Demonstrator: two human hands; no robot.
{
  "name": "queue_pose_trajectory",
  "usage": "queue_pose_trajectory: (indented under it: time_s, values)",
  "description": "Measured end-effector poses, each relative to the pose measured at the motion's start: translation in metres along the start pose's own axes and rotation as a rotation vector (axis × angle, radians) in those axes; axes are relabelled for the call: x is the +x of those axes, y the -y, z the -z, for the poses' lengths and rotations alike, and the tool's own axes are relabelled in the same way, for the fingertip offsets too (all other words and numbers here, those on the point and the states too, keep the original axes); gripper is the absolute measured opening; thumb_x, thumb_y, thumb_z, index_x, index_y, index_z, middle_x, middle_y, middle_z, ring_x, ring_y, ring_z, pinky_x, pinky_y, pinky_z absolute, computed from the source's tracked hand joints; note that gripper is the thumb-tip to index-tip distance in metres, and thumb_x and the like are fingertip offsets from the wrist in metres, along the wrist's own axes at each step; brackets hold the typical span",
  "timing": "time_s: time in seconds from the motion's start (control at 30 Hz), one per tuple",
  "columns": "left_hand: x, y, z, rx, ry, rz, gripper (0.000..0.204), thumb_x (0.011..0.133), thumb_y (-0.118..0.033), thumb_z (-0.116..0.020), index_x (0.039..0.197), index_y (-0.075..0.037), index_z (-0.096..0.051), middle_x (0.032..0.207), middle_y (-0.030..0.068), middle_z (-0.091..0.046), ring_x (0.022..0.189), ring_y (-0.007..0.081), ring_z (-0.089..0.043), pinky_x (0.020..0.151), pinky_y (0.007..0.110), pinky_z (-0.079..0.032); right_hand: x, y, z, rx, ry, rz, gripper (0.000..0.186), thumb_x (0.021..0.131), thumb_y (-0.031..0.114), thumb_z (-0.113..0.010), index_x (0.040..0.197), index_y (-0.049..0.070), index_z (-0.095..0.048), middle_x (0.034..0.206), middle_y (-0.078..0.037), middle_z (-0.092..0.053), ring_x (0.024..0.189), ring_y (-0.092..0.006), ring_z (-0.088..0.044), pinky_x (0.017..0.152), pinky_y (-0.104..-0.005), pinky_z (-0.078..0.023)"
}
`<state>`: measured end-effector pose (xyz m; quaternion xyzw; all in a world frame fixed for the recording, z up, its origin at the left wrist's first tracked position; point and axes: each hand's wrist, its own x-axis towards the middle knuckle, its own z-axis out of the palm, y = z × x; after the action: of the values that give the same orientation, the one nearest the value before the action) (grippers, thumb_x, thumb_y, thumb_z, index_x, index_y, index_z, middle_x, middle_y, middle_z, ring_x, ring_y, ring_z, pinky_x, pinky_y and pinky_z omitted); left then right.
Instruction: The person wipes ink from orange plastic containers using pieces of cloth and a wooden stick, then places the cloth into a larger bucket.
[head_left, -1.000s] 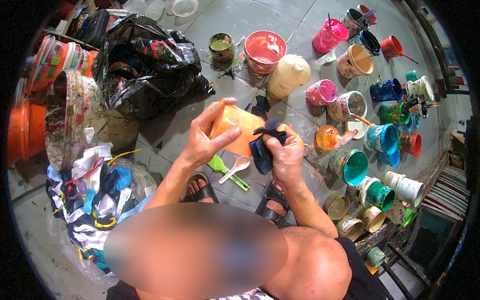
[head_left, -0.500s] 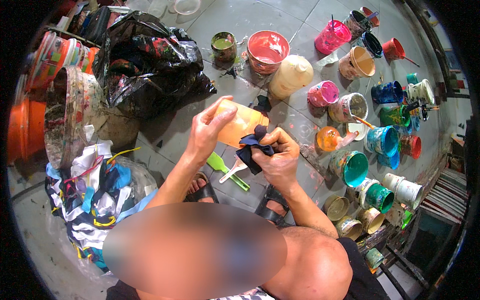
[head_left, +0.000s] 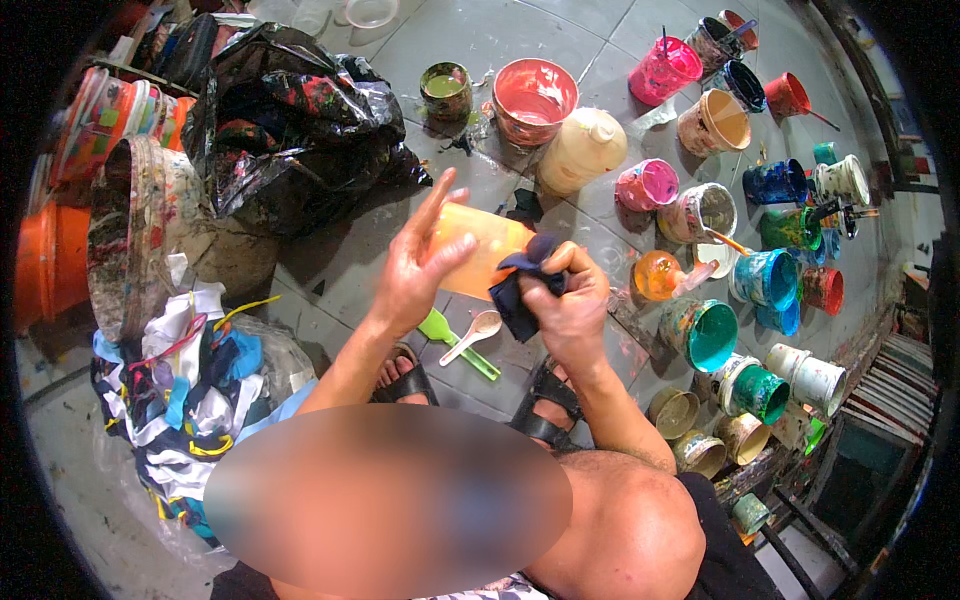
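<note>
A translucent orange plastic jar hangs in the air between my hands, lying on its side. My left hand is at its base, fingers stretched out and thumb spread apart along the wall. At the mouth end, my right hand is closed round a dark navy cloth pressed against the jar. Cloth and fingers hide the rim, so I cannot tell how far the cloth reaches inside. Beneath them on the floor lie a white plastic spoon and a light green plastic tool, its far end partly hidden by my left hand.
Several paint pots stand to the right, including a teal one. A cream bottle and a red-pink bucket are ahead. On the left are a black plastic bag, a paint-crusted bin and a heap of cloth scraps.
My left hand's fingers have straightened and loosened from the jar. My right hand has shifted slightly right with the cloth, and more of the spoon's bowl shows.
</note>
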<state>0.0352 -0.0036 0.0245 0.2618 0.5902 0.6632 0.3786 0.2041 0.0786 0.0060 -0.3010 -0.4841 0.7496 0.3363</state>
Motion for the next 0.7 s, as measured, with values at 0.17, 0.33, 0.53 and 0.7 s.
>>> queue_pose_trajectory:
  time_s: [0.17,0.33,0.53,0.7]
  values:
    - [0.006,-0.008,0.005,-0.066,-0.054,0.473,0.056,0.096,-0.035,-0.071,0.139,-0.002,-0.058,0.114,0.0051,-0.066,0.100,0.0099,-0.063,0.089,0.026,-0.051,-0.009,-0.010,-0.004,-0.160,0.018,0.021,0.028,0.080,-0.012,-0.072,0.090,0.007,-0.053,0.091,-0.001,-0.062,0.085,-0.0066,-0.061,0.077,-0.0232,-0.051]
    - [0.002,0.006,0.010,0.013,0.020,0.188,0.053,0.093,-0.029,-0.076,0.136,-0.002,-0.060,0.108,0.0044,-0.064,0.102,0.0099,-0.060,0.090,0.028,-0.050,-0.004,-0.004,-0.005,0.014,-0.059,-0.013,0.022,0.085,-0.004,-0.072,0.088,0.008,-0.053,0.095,-0.002,-0.064,0.082,-0.0057,-0.060,0.073,-0.0219,-0.050]
    - [0.011,-0.009,0.033,0.528,0.375,-0.412,0.056,0.094,-0.028,-0.071,0.140,0.001,-0.056,0.140,0.0123,-0.056,0.128,0.0218,-0.053,0.108,0.036,-0.043,0.004,-0.007,0.005,0.156,-0.074,-0.214,0.023,0.098,0.011,-0.057,0.115,-0.001,-0.066,0.096,-0.003,-0.068,0.082,-0.0097,-0.063,0.077,-0.0256,-0.053]
    - [0.004,0.005,0.009,0.296,0.137,-0.211,0.058,0.092,-0.030,-0.076,0.138,0.000,-0.057,0.139,0.0115,-0.058,0.121,0.0215,-0.059,0.102,0.037,-0.048,0.006,0.005,-0.010,0.061,-0.091,-0.143,0.006,0.093,0.001,-0.063,0.097,0.003,-0.059,0.095,-0.004,-0.067,0.085,-0.0104,-0.066,0.079,-0.0265,-0.055]
